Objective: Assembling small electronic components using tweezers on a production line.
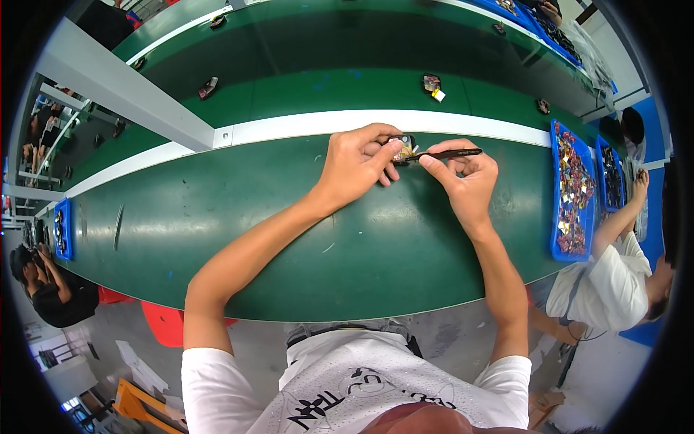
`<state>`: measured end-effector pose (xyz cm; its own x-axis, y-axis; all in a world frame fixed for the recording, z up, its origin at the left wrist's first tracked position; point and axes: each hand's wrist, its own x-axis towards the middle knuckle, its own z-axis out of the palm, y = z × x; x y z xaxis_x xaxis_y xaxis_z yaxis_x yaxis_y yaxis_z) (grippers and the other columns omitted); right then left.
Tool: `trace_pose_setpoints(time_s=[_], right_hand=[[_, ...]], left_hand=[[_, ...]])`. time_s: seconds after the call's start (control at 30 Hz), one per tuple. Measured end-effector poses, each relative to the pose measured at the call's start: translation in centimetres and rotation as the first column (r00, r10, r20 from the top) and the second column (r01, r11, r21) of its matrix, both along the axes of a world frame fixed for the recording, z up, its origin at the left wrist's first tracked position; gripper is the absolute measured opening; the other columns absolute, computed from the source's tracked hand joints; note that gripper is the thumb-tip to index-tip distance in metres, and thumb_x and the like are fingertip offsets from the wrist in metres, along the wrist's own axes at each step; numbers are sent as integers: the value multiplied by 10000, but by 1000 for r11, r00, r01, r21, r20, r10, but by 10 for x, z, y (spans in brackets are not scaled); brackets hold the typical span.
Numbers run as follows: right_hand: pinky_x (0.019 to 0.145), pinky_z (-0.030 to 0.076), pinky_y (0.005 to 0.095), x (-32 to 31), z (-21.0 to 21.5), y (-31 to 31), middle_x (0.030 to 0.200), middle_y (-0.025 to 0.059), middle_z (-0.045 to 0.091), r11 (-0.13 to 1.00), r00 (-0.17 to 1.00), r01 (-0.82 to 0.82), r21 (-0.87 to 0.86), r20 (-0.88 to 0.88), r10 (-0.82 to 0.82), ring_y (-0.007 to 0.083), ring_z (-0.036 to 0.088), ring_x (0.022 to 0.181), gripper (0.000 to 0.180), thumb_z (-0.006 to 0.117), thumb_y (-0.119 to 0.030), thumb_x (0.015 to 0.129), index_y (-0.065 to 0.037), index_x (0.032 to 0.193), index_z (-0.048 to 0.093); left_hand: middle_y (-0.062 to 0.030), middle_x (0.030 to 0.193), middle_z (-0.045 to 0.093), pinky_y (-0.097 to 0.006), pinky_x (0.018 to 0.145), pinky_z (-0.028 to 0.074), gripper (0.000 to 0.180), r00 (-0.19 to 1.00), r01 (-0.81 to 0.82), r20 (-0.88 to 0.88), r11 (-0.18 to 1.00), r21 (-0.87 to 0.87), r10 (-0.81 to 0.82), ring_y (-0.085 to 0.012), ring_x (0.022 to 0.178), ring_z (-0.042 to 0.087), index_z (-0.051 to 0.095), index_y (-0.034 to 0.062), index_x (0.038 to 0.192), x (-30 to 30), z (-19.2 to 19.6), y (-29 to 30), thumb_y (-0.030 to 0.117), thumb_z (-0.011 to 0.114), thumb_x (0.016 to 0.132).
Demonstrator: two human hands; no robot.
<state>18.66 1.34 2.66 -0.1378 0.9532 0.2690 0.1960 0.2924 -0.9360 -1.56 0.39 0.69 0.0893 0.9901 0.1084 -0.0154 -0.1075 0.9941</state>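
Observation:
My left hand grips a small black part with a yellowish inside, held just above the green table near its white strip. My right hand pinches black tweezers, whose tip touches the small part. The two hands are close together, fingers almost meeting at the part.
A blue tray full of several small parts lies at the right, with another blue tray beyond it. A seated person in white works at the right. Small dark parts sit on the farther green belt. A grey beam crosses at the upper left.

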Motion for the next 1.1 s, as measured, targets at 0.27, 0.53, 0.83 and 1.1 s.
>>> trace_pose_setpoints(time_s=[0.27, 0.53, 0.83, 1.1], right_hand=[[496, 283, 186, 3, -7, 5, 659, -52, 579, 993, 989, -65, -102, -142, 51, -16, 381, 522, 128, 816, 25, 820, 30, 904, 719], [492, 281, 184, 2, -5, 3, 655, -52, 581, 999, 998, -47, -7, -44, 47, -18, 393, 515, 133, 827, 19, 807, 20, 897, 730], [485, 264, 191, 8, -6, 7, 674, -49, 587, 995, 995, -86, -40, -58, 84, -19, 379, 522, 137, 821, 19, 808, 26, 906, 725], [487, 265, 190, 13, -7, 7, 674, -53, 579, 995, 995, -84, -58, -67, 80, -20, 368, 526, 145, 821, 21, 807, 28, 911, 720]], left_hand=[[-173, 948, 722, -279, 524, 591, 294, 972, 191, 168, 971, -142, -167, -216, 667, 734, 657, -103, 1191, -11, -2, 7, 128, 633, 1012], [-183, 969, 728, -268, 525, 589, 290, 961, 222, 196, 966, -136, -193, -214, 679, 740, 666, -104, 1193, -10, -1, 8, 116, 640, 1005], [-159, 903, 728, -272, 532, 584, 266, 967, 205, 181, 970, -133, -180, -192, 664, 726, 677, -103, 1173, -7, -1, 7, 89, 645, 992], [-164, 916, 729, -263, 546, 587, 269, 971, 207, 152, 970, -130, -186, -201, 674, 735, 675, -98, 1196, 0, -1, 9, 80, 636, 998]])
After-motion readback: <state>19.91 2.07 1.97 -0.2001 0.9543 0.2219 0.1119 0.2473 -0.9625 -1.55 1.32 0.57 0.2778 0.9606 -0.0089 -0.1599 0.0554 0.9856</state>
